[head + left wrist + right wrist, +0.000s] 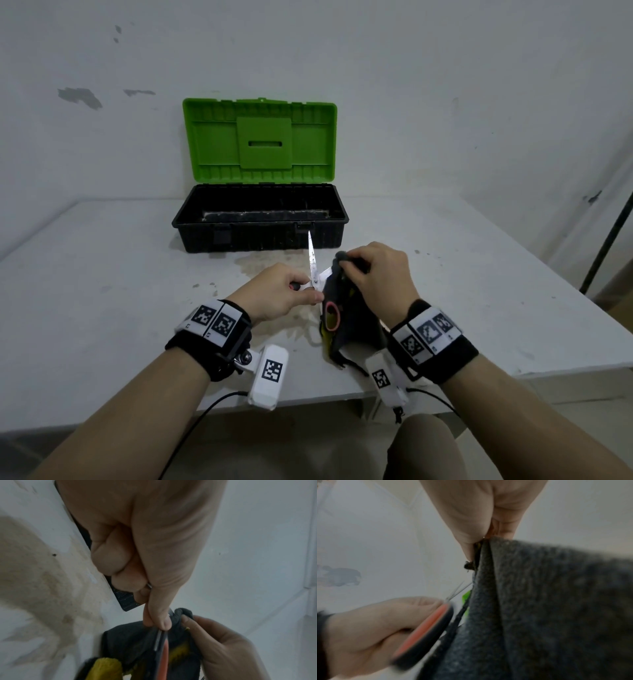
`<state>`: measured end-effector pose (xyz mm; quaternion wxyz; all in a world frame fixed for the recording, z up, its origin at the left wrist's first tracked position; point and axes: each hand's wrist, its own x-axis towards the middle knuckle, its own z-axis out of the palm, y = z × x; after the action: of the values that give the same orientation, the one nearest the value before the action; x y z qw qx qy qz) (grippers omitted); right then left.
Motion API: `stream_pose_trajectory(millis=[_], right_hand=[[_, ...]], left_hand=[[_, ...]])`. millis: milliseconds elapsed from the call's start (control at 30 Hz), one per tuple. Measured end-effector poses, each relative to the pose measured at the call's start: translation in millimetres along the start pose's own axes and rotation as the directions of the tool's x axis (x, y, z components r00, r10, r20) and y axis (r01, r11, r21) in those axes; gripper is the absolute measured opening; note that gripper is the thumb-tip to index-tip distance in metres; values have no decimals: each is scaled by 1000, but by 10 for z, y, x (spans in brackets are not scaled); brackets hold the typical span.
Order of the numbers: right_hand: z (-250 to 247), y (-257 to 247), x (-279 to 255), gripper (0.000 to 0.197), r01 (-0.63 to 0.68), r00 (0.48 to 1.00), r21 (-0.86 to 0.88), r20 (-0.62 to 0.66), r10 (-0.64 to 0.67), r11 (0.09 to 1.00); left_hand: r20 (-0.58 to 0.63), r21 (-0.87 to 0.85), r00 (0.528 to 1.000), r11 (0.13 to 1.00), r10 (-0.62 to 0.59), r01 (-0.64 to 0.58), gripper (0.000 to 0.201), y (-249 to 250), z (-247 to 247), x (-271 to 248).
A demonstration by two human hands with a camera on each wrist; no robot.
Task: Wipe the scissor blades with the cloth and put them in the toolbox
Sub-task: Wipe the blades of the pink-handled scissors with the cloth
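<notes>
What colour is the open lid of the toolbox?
Bright green; the lid of the toolbox shows best in the head view.

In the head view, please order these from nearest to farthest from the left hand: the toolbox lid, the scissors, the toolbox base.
1. scissors: gripped in the left hand itself, blades open.
2. toolbox base: black, beyond the hands on the table.
3. toolbox lid: green, open and upright behind the base, by the wall.

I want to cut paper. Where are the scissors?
In the head view, the left hand holds the scissors mid-table, before the toolbox, beside the cloth.
</notes>
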<state>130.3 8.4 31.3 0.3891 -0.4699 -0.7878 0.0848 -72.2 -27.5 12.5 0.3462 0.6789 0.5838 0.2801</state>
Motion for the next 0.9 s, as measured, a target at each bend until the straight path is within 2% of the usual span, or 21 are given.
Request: stream_pose_trajectory(millis=[100, 167, 233, 367, 433, 567, 733, 833, 900], right_hand=[[-119, 157, 149, 14, -90, 995, -51, -51, 88, 995], [-193, 194, 153, 12, -88, 992, -38, -90, 84, 995], [-209, 112, 69, 10, -33, 996, -18, -81, 32, 999], [-46, -146, -150, 8, 123, 992, 36, -11, -123, 992], [49, -156, -182, 7, 138, 990, 57, 15, -140, 989], [99, -59, -145, 8, 98, 995, 49, 5, -98, 994], [-29, 246, 128, 11, -72, 997, -29, -43, 71, 997], [-128, 403, 205, 11, -146, 988, -35, -60, 144, 989], [-174, 431, 194, 11, -157, 986, -16, -67, 156, 987]], left_hand=[[12, -25, 999, 999, -31, 31, 41, -51, 2, -12], [13, -40, 999, 998, -52, 52, 33, -63, -2, -28], [2, -47, 998, 997, -65, 65, 26, -42, -11, -39], [-5, -60, 999, 998, -34, 34, 47, 13, 25, -1], [5, -61, 1000, 998, -17, 18, 44, 39, 50, -6], [-3, -45, 1000, 999, 1, -2, 44, 45, 36, -35], [52, -51, 998, 998, -39, 41, 47, -1, -4, -71], [120, -66, 991, 995, -66, 75, 42, 36, -18, -94], [119, -63, 988, 993, -94, 102, 34, 51, -42, -93]])
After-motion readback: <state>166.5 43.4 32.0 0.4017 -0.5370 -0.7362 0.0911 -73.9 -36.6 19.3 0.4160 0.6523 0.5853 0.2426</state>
